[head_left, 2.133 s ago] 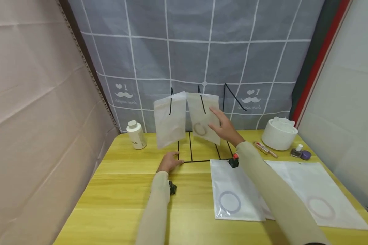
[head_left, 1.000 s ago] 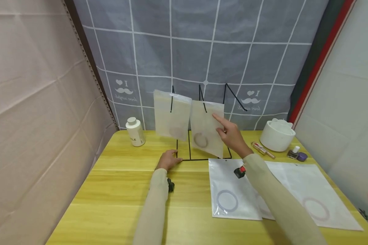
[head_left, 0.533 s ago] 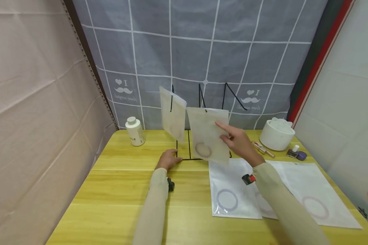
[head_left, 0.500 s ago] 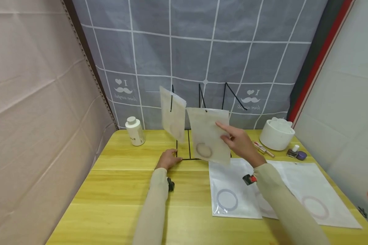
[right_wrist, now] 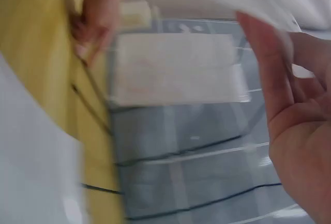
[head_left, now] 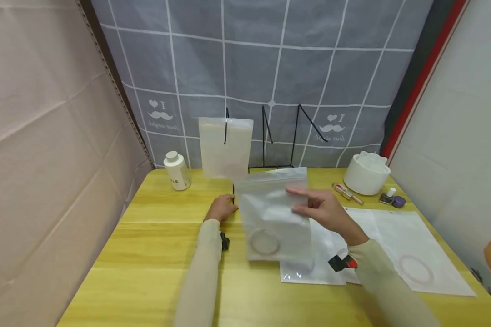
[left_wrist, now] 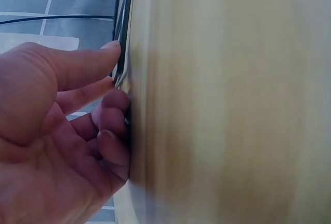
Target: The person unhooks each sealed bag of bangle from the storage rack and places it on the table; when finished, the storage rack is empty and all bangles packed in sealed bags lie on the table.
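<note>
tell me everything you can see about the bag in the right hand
The bag is a frosted, translucent plastic pouch, roughly rectangular, with a clearer strip along its top edge. A pale ring shows through near its lower left. The right hand grips its right edge, holding it off the hooks, above the yellow table, overlapping a white bag lying flat.

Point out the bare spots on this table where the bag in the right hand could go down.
Bare wood runs along the left side of the table, from the white bottle to the near edge, left of the left hand. The right half is crowded: flat bags, the white pot and small items. The held bag hangs over the middle.
</note>
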Available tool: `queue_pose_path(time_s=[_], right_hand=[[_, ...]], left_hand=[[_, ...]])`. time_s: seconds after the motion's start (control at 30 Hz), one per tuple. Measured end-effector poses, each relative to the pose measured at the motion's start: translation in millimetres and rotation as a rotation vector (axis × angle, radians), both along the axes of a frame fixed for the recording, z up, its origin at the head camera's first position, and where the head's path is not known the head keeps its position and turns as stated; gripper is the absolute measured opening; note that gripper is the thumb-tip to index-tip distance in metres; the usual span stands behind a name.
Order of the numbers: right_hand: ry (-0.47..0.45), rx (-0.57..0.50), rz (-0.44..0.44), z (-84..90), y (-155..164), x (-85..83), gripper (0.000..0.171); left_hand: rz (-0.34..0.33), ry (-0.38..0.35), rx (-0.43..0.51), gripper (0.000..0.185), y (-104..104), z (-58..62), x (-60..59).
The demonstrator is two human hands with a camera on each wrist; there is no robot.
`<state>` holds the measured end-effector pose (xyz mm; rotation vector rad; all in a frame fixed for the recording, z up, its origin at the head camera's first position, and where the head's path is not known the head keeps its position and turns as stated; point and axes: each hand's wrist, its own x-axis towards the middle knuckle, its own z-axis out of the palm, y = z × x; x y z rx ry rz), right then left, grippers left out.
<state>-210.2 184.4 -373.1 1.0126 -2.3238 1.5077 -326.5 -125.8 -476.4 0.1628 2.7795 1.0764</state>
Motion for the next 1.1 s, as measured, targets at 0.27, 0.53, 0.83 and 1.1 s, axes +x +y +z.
queue_pose_path(time_s=[0.27, 0.53, 0.83, 1.1], right_hand=[[-0.723, 0.02, -0.213, -78.8, -17.8, -25.1, 0.052], [-0.697, 0.2, -0.289, -97.8, -47.3, -34.1, 0.045], [-0.542, 0.346, -0.304, -104.8, -64.5, -38.8, 0.04], [-0.464, 0.447, -0.323, -102.8, -72.9, -36.0, 0.041]], left_hand=[[-0.044, -0.065, 0.002, 0.043, -4.5, 2.3, -5.3], [-0.022, -0.102, 0.005, 0.048, -4.9, -0.6, -9.0], [-0.024, -0.071, 0.026, 0.058, -2.9, 7.0, -2.5], [0.0, -0.085, 0.038, 0.067, -0.8, 7.5, -0.4]])
